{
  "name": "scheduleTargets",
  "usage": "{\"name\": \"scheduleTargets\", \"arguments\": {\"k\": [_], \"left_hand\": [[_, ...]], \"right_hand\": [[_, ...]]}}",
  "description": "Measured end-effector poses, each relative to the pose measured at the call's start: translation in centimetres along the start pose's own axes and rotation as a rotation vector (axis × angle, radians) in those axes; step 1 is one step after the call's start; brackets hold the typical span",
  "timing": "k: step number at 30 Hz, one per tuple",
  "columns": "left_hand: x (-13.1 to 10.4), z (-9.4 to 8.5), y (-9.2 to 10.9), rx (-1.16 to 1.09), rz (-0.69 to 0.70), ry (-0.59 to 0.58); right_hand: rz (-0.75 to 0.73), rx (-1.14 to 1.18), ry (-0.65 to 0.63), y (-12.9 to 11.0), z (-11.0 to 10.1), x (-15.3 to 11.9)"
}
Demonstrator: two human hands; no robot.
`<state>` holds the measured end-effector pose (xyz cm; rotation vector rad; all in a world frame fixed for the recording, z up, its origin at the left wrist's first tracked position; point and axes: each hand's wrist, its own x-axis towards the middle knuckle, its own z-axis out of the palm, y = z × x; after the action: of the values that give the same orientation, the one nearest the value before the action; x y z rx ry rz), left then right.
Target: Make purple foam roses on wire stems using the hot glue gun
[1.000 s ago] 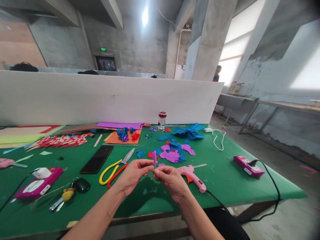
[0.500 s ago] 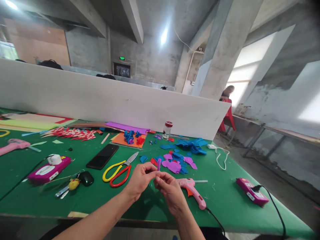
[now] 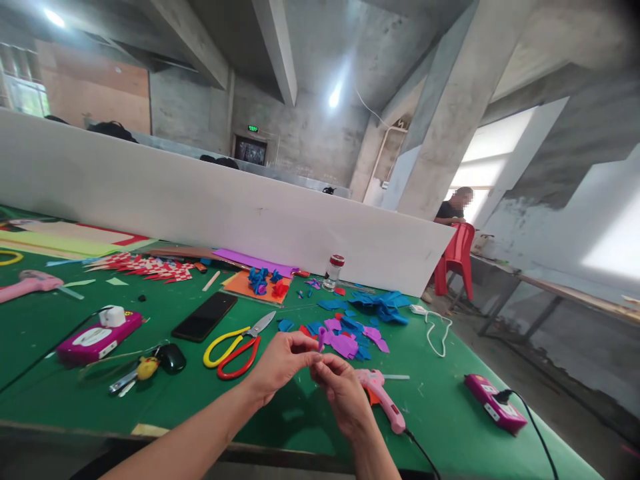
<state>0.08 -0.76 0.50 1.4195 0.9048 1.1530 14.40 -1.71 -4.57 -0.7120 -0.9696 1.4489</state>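
Note:
A small rolled piece of purple crepe paper [image 3: 321, 339] stands up between my fingertips, above the front of the table. My left hand [image 3: 283, 363] pinches it from the left. Fingers closed, my right hand [image 3: 341, 388] meets it at the lower end; the fingertips hide where they grip. Just beyond lie loose purple petals [image 3: 345, 345] among blue and red scraps. To the right of my right hand rests a pink glue gun [image 3: 383, 393]. Scissors with yellow and red handles [image 3: 237, 350] lie open left of my left hand.
On the green table [image 3: 165, 393] are a phone [image 3: 205, 316], keys [image 3: 143, 370], purple power strips [image 3: 495, 403], a red-lidded jar [image 3: 333, 273], finished blue flowers [image 3: 259, 279] and blue paper [image 3: 385, 305]. A white board [image 3: 225, 207] borders the back. A person [image 3: 453, 208] sits far right.
The purple piece looks shorter and more curled between my fingers. My hands stay together in nearly the same place. The view has shifted slightly.

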Motion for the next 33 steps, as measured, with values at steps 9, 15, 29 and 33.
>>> {"name": "scheduleTargets", "arguments": {"k": [9, 15, 29, 33], "left_hand": [[-0.17, 0.15, 0.06, 0.069, 0.068, -0.014], [-0.25, 0.25, -0.17, 0.173, 0.123, 0.035], [0.19, -0.42, 0.51, -0.010, -0.072, -0.005], [0.01, -0.26, 0.73, -0.081, -0.098, -0.022]], "right_hand": [[0.032, 0.025, -0.091, 0.27, 0.20, -0.07], [0.040, 0.028, -0.151, 0.48, 0.17, -0.05], [0.124, 0.156, -0.094, -0.30, 0.02, -0.30], [0.151, 0.179, -0.087, 0.00, 0.14, -0.38]]}}
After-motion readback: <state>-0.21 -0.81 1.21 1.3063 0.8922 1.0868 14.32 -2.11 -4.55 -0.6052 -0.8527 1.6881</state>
